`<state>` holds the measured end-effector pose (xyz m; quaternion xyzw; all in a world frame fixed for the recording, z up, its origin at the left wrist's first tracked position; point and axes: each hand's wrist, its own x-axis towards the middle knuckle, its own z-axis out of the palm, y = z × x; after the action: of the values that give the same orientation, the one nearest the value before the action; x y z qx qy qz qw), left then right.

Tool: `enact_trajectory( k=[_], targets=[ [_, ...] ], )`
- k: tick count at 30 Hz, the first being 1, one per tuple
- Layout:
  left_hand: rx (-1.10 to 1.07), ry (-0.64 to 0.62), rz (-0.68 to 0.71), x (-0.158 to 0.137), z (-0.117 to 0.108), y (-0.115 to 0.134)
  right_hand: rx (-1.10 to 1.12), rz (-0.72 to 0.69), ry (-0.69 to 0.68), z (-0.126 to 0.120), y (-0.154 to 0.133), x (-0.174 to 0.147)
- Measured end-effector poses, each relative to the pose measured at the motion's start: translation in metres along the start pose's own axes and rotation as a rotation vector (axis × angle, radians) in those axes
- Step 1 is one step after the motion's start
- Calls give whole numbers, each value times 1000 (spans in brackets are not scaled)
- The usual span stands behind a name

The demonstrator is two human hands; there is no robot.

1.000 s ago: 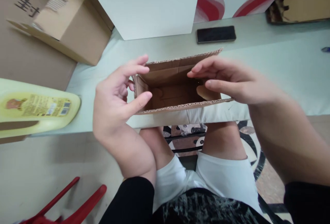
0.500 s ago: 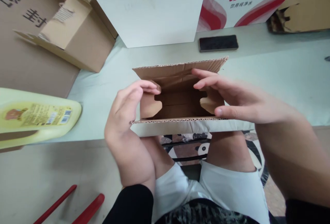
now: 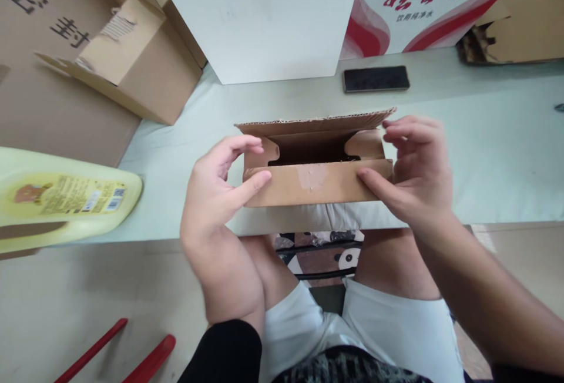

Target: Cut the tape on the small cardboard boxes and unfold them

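A small brown cardboard box stands on the table in front of me. Its near flap is folded partly over the opening and carries a strip of clear tape. The far flap slants up behind, and two notched side flaps lean inward over the dark interior. At the left end, my left hand has its thumb on the near flap and its fingers spread above the left side flap. My right hand rests its thumb on the near flap's right part. Its bent, slightly blurred fingers are beside the far flap's right corner.
A black phone lies behind the box. Farther back are a white carton, a red-and-white carton and flattened cardboard. To the left are a handled cardboard box and a yellow bottle. Red bars show below.
The near flap has come up and inward over the opening. My left thumb has moved onto it. My right hand has shifted right, from over the opening to the box's right end.
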<state>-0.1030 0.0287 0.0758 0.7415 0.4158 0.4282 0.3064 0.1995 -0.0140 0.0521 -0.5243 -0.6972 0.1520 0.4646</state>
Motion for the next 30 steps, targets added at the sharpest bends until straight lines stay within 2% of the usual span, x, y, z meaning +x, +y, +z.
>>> enact_trajectory(
  k=[3,7,12,18,20,24,30],
  targets=[
    [69,83,58,-1,1,0,-38,-11,73,4,0,-4],
    [203,109,-4,-2,0,12,46,-102,15,6,3,-1],
    [271,-53,41,-1,1,23,23,-62,10,8,4,0],
    [447,-382,-79,5,12,37,61,-7,54,10,-2,-1],
    [505,-455,-114,7,15,40,81,3,50,10,-2,-2],
    [508,-491,-129,9,17,40,162,37,99,17,4,-10],
    [450,-470,-118,7,10,32,511,210,305,38,30,-40]
  ],
)
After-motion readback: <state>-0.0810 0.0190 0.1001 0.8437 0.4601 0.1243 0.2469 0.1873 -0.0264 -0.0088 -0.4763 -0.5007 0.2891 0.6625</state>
